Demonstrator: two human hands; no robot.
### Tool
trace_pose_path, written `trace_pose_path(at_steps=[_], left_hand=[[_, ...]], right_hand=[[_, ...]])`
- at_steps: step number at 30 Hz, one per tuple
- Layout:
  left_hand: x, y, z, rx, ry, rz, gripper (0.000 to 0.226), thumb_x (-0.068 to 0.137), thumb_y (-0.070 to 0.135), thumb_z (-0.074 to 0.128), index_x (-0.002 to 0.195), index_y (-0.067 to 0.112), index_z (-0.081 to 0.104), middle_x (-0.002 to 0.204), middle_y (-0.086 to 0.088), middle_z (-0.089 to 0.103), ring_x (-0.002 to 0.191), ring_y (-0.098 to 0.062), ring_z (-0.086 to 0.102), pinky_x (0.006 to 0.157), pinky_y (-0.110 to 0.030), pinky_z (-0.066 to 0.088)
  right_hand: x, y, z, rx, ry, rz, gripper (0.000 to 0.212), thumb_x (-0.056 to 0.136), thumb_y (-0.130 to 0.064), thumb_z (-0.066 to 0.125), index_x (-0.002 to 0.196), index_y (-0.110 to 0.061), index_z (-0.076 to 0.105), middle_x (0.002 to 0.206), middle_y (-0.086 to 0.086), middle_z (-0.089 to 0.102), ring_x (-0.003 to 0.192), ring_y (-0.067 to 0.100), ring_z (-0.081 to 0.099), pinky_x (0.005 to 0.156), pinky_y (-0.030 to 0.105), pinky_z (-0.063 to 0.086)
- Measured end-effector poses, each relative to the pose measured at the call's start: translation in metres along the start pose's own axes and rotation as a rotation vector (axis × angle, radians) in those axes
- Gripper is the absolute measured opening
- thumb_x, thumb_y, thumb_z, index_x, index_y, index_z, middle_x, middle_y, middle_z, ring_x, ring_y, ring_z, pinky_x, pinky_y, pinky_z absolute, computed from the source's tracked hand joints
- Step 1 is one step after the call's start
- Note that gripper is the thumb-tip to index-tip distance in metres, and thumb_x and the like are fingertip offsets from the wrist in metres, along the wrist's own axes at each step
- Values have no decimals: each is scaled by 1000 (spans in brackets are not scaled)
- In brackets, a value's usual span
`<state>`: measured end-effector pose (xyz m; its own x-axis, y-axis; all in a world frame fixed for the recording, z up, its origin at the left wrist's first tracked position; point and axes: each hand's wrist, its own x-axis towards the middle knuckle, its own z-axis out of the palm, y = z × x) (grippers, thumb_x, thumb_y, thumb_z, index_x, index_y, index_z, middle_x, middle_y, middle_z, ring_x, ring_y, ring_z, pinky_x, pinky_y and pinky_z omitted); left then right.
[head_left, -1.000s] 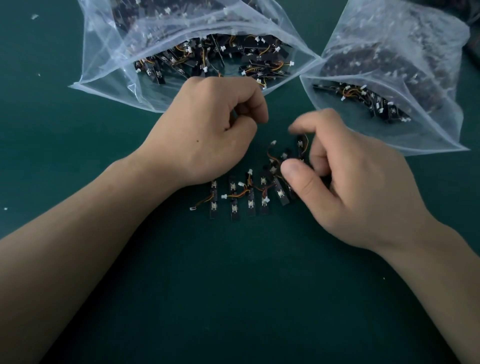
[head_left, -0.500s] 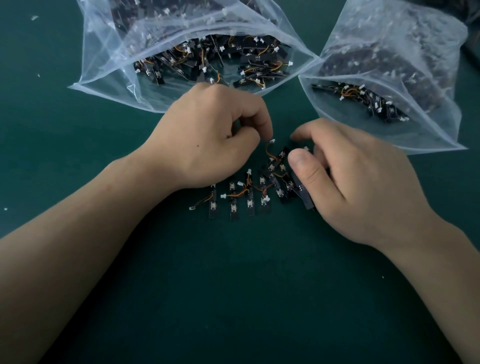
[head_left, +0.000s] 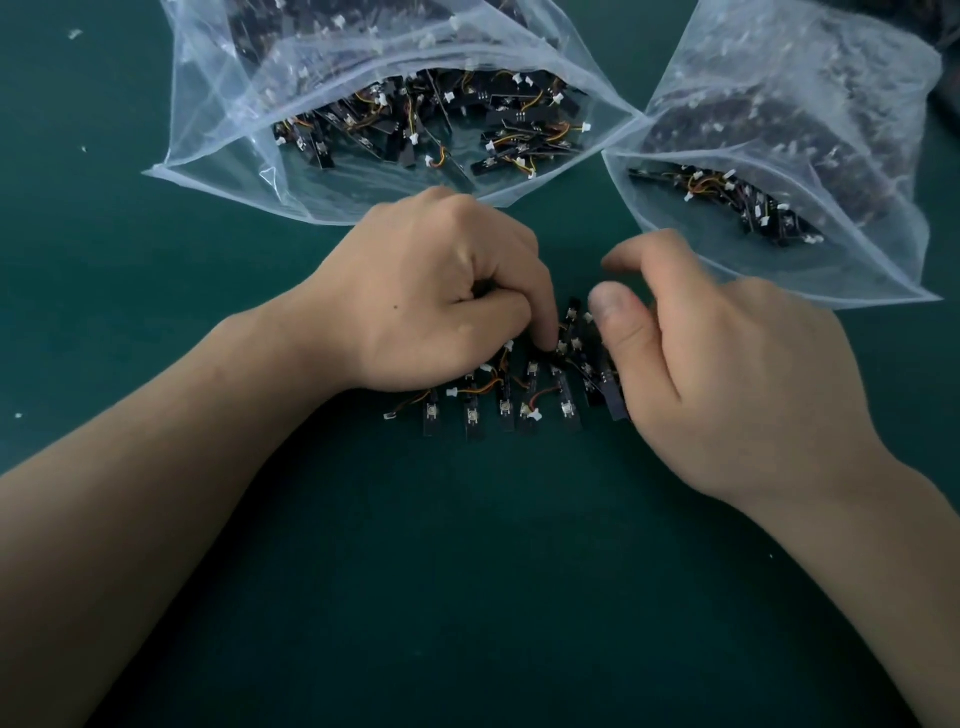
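Several small black circuit boards (head_left: 505, 406) with white connectors and orange-red wires lie side by side in a row on the green mat (head_left: 467, 571). My left hand (head_left: 431, 291) is curled over the row's left half, and its index fingertip presses down on a board near the middle. A dark gap shows between thumb and index; what is in it I cannot make out. My right hand (head_left: 727, 374) hovers at the row's right end, blurred, with the thumb straight and the fingers loosely bent. A board (head_left: 615, 408) lies beside the base of that thumb.
Two clear plastic bags lie open toward me at the back. The left bag (head_left: 363, 176) holds many of the same boards, and the right bag (head_left: 857, 270) holds more. Small white specks dot the mat at the left.
My left hand came down from pinching above the row to pressing on it. My right hand set its board at the row's right end and lifted its fingers.
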<state>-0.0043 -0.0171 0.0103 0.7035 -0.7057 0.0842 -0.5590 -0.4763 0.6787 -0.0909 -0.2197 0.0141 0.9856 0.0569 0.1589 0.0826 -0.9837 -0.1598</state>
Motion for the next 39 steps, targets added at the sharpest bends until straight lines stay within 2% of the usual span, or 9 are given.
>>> trace_pose_path(at_steps=[2, 4, 7, 11, 14, 21, 25, 29, 39], left_hand=[[0, 0, 0, 0, -11, 14, 37, 79, 17, 51, 82, 36, 82, 89, 13, 73, 86, -12, 68, 76, -43, 53], [0, 0, 0, -9, -3, 19, 37, 80, 16, 51, 84, 34, 82, 88, 11, 73, 85, -13, 68, 76, -43, 54], [1, -1, 2, -12, 92, -44, 34, 82, 16, 51, 94, 32, 78, 77, 17, 69, 73, -5, 64, 71, -39, 54], [4, 1, 6, 43, 154, -116, 38, 85, 22, 48, 105, 34, 77, 67, 28, 63, 65, 7, 57, 65, -31, 47], [5, 2, 6, 82, 141, -139, 38, 85, 27, 48, 102, 38, 79, 62, 36, 58, 63, 11, 56, 64, -28, 42], [2, 5, 5, 114, 97, -112, 35, 85, 30, 50, 97, 44, 79, 75, 15, 71, 70, -7, 61, 70, -35, 52], [3, 6, 5, 108, 97, -137, 36, 83, 30, 49, 103, 43, 75, 70, 27, 64, 67, 3, 58, 65, -30, 44], [4, 9, 4, 129, 53, -154, 46, 82, 34, 46, 116, 46, 74, 71, 33, 62, 67, 6, 57, 72, -32, 49], [2, 8, 4, 87, 26, -96, 35, 80, 32, 53, 98, 49, 79, 71, 32, 65, 71, 4, 60, 68, -28, 45]], right_hand=[[1, 2, -2, 62, -80, -44, 55, 103, -65, 24, 126, -26, 54, 58, -7, 56, 56, 26, 59, 55, 42, 47], [2, 8, -6, 160, -168, -99, 65, 95, -79, 30, 130, -29, 53, 58, -11, 52, 56, 8, 55, 54, 40, 46], [6, 11, -15, 210, -295, -129, 101, 67, -103, 37, 142, -35, 45, 59, -17, 44, 54, 0, 46, 53, 34, 37], [7, 8, -20, 182, -346, -140, 131, 46, -111, 36, 152, -34, 38, 64, -25, 33, 58, -9, 32, 54, 29, 29], [8, 7, -23, 189, -350, -136, 131, 44, -110, 37, 151, -35, 40, 64, -26, 32, 58, -10, 31, 54, 27, 27], [11, 6, -23, 252, -322, -105, 123, 51, -103, 48, 150, -30, 46, 58, -19, 41, 54, -4, 43, 54, 36, 42], [10, 6, -20, 265, -310, -112, 121, 53, -103, 47, 152, -33, 43, 57, -17, 43, 54, 2, 48, 53, 37, 41], [10, 7, -17, 276, -299, -125, 122, 52, -103, 47, 153, -34, 40, 57, -18, 43, 58, 5, 52, 53, 36, 42], [9, 9, -15, 284, -257, -125, 118, 56, -100, 50, 151, -30, 46, 57, -16, 44, 53, -2, 47, 52, 37, 44]])
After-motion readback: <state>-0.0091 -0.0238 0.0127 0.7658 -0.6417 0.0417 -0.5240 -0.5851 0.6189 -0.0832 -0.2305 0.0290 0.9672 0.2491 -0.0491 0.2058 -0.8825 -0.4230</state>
